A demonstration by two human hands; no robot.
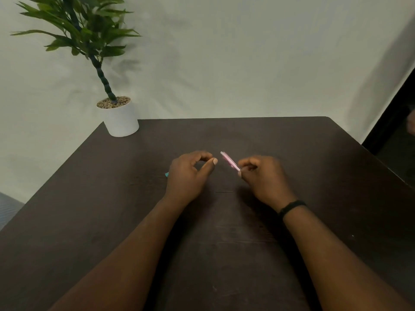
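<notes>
My right hand [262, 176] pinches the lower end of a thin pink stick-like object [229, 160], which points up and to the left, a little above the dark table [314, 164]. My left hand [188, 173] hovers just left of it, its fingers and thumb curled into a loose ring with nothing visible between them. The two hands are a short gap apart. A small teal thing [166, 174] peeks out from behind my left hand; most of it is hidden.
A white pot [122, 122] with a green plant [85, 30] stands at the table's far left corner. A pale cloth backdrop hangs behind. A dark panel runs along the right edge. I wear a black band [292, 207] on the right wrist.
</notes>
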